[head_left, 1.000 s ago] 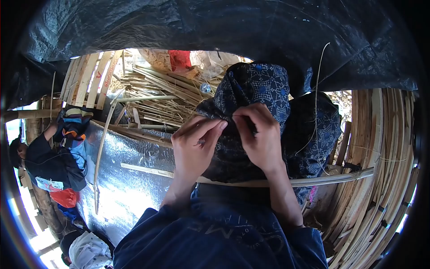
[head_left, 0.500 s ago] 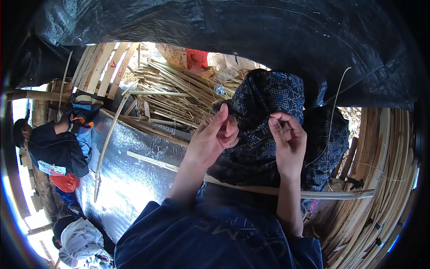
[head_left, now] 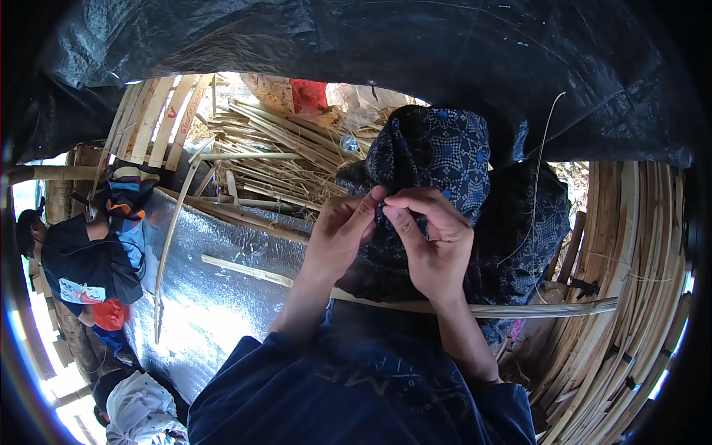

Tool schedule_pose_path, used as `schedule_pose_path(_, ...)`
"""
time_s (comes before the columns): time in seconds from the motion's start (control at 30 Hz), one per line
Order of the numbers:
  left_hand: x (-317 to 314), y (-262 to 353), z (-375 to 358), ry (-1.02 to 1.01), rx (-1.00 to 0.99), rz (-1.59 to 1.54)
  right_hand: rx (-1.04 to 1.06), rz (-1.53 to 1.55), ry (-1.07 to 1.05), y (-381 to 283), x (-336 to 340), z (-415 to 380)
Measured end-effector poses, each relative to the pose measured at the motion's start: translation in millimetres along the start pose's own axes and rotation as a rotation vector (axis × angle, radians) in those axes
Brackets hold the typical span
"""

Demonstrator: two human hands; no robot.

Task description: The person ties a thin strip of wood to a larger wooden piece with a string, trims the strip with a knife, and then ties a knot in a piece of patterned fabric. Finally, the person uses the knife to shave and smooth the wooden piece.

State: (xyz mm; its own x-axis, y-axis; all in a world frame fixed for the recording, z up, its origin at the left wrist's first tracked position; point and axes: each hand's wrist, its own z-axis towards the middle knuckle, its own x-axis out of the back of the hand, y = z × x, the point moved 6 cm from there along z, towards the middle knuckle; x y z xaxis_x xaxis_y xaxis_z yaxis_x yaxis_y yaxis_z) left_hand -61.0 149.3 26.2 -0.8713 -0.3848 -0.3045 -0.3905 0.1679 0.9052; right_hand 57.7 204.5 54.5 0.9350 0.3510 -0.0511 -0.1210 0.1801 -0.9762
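My left hand [head_left: 343,231] is closed, its thumb and forefinger pinched above my lap. Against it, with fingertips meeting, is my right hand [head_left: 436,243], also in a pinch. Whatever lies between the fingertips is too small to make out. Under both hands, dark blue patterned cloth [head_left: 452,152] covers my raised knees. A long pale bamboo strip [head_left: 549,308] lies across my lap below the wrists, partly hidden by my forearms.
Split bamboo strips [head_left: 630,245] are stacked at the right; loose offcuts [head_left: 274,144] lie ahead. A silvery sheet [head_left: 200,297] covers the left floor, with a curved strip [head_left: 173,230] on it. Two people sit at far left. A black tarp [head_left: 356,44] hangs overhead.
My right hand has moved left, bringing its fingertips to those of my left hand. The left thumb, raised before, is now lowered into a pinch. The view has shifted slightly.
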Motion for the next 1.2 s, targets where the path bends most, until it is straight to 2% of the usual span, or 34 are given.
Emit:
schedule_pose_path(0.07, -0.9, 0.5, -1.2, 0.001, -0.028, 0.026, 0.138, -0.180, -0.015, -10.7, -0.8, 0.7)
schedule_pose_path(0.17, -0.4, 0.4, -1.4, 0.026, -0.036, 0.055, 0.163, -0.288, 0.007, -13.5, -1.5, -0.8)
schedule_pose_path(0.33, 2.1, -1.8, -0.4, 0.026, 0.008, 0.022, 0.085, -0.125, -0.003, -0.9, 3.1, -0.6)
schedule_pose_path(0.37, 4.0, 0.0, 1.3, 0.014, -0.026, 0.134, 0.063, -0.035, 0.028, 1.6, 5.7, -0.4)
schedule_pose_path(0.43, 3.2, 3.8, 1.8, 0.000, -0.057, 0.245, 0.059, -0.040, 0.025, -1.5, 7.0, -0.1)
schedule_pose_path(0.5, 0.1, 15.3, 0.7, 0.048, -0.155, 0.525, 0.107, -0.099, 0.006, -7.4, 5.3, 0.6)
schedule_pose_path(0.53, 1.5, 13.3, 0.8, 0.043, -0.152, 0.525, 0.105, -0.102, 0.010, -8.4, 5.5, 0.4)
schedule_pose_path(0.6, 0.7, 20.5, -3.8, 0.042, -0.383, 0.733, 0.128, -0.277, -0.068, -10.2, -0.6, -0.6)
schedule_pose_path(0.73, 0.3, 25.8, -4.5, 0.078, -0.408, 0.837, 0.153, -0.329, -0.073, -9.1, 0.3, 1.8)
schedule_pose_path(0.8, -2.1, 35.8, -6.8, 0.130, -0.407, 0.946, 0.030, -0.170, -0.005, 4.2, 12.6, 6.1)
schedule_pose_path(0.9, -3.0, 43.0, -9.8, 0.150, -0.409, 0.902, 0.034, -0.451, 0.061, -4.7, 23.6, 13.7)
schedule_pose_path(0.93, -2.7, 43.6, -9.7, 0.150, -0.409, 0.903, 0.035, -0.450, 0.062, -11.2, 24.7, 14.1)
schedule_pose_path(1.0, -4.8, 46.8, -10.7, 0.131, -0.466, 0.919, 0.297, -0.419, -0.171, -35.4, 10.7, 9.7)
schedule_pose_path(1.03, -5.3, 46.8, -11.0, 0.130, -0.467, 0.921, 0.297, -0.418, -0.169, -34.5, 11.0, 10.2)
schedule_pose_path(1.07, -4.1, 46.6, -11.4, 0.145, -0.456, 0.860, 0.394, -0.525, -0.249, -35.4, 4.6, 8.3)
schedule_pose_path(1.13, -2.8, 47.4, -13.2, 0.158, -0.441, 0.798, 0.394, -0.778, -0.252, -23.8, 4.4, 11.8)
schedule_pose_path(1.17, -1.4, 48.0, -11.5, 0.157, -0.384, 0.810, 0.400, -0.778, -0.252, -24.8, 6.2, 12.0)
schedule_pose_path(1.2, 0.6, 47.3, -9.9, 0.159, -0.326, 0.822, 0.317, -0.639, -0.170, -25.3, 14.2, 13.8)
